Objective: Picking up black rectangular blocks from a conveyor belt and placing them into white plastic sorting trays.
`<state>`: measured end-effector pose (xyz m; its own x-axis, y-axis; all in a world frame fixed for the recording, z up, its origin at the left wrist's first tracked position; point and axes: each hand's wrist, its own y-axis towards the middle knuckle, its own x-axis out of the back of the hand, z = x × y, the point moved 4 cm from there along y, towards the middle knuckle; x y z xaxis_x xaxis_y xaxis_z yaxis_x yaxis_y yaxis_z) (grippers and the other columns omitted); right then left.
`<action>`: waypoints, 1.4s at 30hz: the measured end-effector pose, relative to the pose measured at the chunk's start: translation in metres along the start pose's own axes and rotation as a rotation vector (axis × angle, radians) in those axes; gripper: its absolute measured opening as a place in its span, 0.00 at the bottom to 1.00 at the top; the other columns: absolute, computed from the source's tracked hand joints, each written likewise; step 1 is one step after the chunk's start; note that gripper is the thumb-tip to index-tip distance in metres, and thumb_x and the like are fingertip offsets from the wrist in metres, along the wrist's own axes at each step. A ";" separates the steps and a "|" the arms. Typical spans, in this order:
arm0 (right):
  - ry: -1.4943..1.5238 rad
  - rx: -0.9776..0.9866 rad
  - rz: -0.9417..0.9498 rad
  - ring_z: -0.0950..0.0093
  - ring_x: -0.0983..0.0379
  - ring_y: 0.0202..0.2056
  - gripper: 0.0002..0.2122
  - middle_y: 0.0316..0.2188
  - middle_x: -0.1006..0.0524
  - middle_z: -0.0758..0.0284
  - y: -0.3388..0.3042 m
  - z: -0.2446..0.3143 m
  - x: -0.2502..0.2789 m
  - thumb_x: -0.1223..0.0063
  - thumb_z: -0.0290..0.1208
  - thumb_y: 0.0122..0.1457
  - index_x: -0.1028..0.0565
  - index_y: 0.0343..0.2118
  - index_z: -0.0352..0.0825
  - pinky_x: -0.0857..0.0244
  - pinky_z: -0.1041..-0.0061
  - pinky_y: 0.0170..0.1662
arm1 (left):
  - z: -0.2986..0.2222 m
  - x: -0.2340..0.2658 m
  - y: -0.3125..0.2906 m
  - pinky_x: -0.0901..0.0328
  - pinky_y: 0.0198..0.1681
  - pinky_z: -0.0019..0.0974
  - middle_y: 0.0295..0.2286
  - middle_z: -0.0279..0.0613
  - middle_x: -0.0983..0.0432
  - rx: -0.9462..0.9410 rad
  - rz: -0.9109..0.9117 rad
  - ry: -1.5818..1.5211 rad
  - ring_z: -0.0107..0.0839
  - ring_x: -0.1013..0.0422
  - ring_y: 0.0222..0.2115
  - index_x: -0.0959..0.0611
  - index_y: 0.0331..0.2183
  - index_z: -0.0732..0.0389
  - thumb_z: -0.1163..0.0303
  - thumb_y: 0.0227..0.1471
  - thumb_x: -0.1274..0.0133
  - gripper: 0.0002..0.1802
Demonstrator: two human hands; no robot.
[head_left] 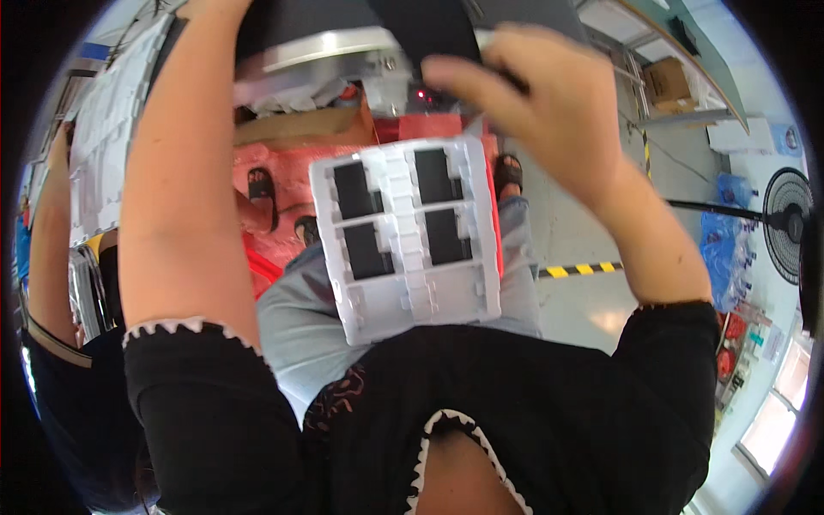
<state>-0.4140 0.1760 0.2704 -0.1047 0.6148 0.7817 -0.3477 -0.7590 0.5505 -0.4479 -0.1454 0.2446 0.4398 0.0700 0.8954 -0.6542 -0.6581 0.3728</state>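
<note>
A white plastic tray [399, 245] with moulded compartments rests on my lap. Flat black rectangular pieces [446, 236] lie in several of its compartments, while the nearest row holds none. My right hand [554, 107] is raised beyond the tray's far right corner, smeared by motion. Its thumb points left, close to a dark band [429, 30] at the top; whether it grips anything is unclear. My left arm stretches up along the left side, and only the wrist end of my left hand [210, 10] shows at the top edge, with the fingers out of the picture.
Under the worktop edge [322, 50] sits an open cardboard box [300, 126] on red plastic sheeting [287, 184]. At the left, another person's arm [53, 232] is beside stacked white trays [107, 129]. A black fan [785, 223] stands at the right.
</note>
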 end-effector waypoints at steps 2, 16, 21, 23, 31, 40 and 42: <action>0.185 -0.255 0.219 0.60 0.37 0.17 0.20 0.13 0.34 0.58 -0.066 0.004 -0.016 0.42 0.44 0.49 0.34 0.14 0.32 0.45 0.67 0.20 | -0.028 0.013 -0.027 0.37 0.45 0.46 0.38 0.56 0.26 -0.014 0.007 0.020 0.50 0.30 0.41 0.25 0.44 0.63 0.48 0.40 0.43 0.34; 0.343 -0.926 0.670 0.54 0.28 0.29 0.14 0.23 0.25 0.56 -0.309 0.046 -0.111 0.47 0.39 0.53 0.32 0.28 0.31 0.36 0.60 0.33 | 0.040 0.025 -0.403 0.46 0.51 0.48 0.53 0.45 0.40 -0.716 0.520 -0.384 0.44 0.40 0.50 0.33 0.52 0.59 0.59 0.32 0.36 0.43; 0.048 -0.709 0.702 0.60 0.28 0.33 0.14 0.31 0.25 0.60 -0.294 0.059 -0.094 0.44 0.38 0.51 0.31 0.33 0.34 0.35 0.63 0.33 | 0.072 -0.005 -0.472 0.57 0.60 0.54 0.59 0.46 0.51 -0.660 0.664 -0.297 0.40 0.52 0.60 0.38 0.55 0.60 0.61 0.42 0.42 0.40; 0.040 -0.585 0.677 0.62 0.28 0.38 0.13 0.35 0.24 0.62 -0.296 0.064 -0.085 0.46 0.38 0.52 0.31 0.34 0.35 0.35 0.62 0.36 | 0.068 -0.006 -0.482 0.59 0.60 0.54 0.59 0.46 0.53 -0.661 0.675 -0.219 0.41 0.54 0.60 0.41 0.56 0.61 0.62 0.45 0.45 0.39; -0.183 0.086 0.845 0.72 0.49 0.61 0.21 0.60 0.43 0.69 -0.329 0.075 -0.084 0.52 0.31 0.53 0.35 0.53 0.40 0.57 0.51 0.60 | 0.051 -0.009 -0.508 0.65 0.61 0.54 0.61 0.49 0.59 -0.747 0.690 0.121 0.40 0.59 0.62 0.45 0.58 0.65 0.56 0.50 0.52 0.39; -0.225 0.270 0.885 0.72 0.52 0.62 0.23 0.60 0.45 0.67 -0.328 0.077 -0.084 0.54 0.28 0.52 0.35 0.53 0.36 0.58 0.50 0.60 | 0.034 -0.001 -0.480 0.64 0.61 0.55 0.60 0.52 0.58 -0.588 0.811 0.145 0.43 0.60 0.62 0.45 0.58 0.65 0.47 0.49 0.52 0.44; -0.170 0.247 0.829 0.70 0.51 0.62 0.20 0.58 0.41 0.66 -0.328 0.078 -0.083 0.54 0.27 0.51 0.33 0.50 0.35 0.56 0.50 0.60 | 0.026 0.002 -0.431 0.59 0.60 0.55 0.59 0.58 0.58 -0.339 0.660 -0.217 0.46 0.57 0.61 0.43 0.56 0.69 0.41 0.50 0.55 0.46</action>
<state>-0.2182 0.3570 0.0477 -0.0868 -0.1796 0.9799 -0.0081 -0.9835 -0.1809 -0.1494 0.1188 0.0793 -0.0189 -0.4291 0.9031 -0.9600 -0.2445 -0.1363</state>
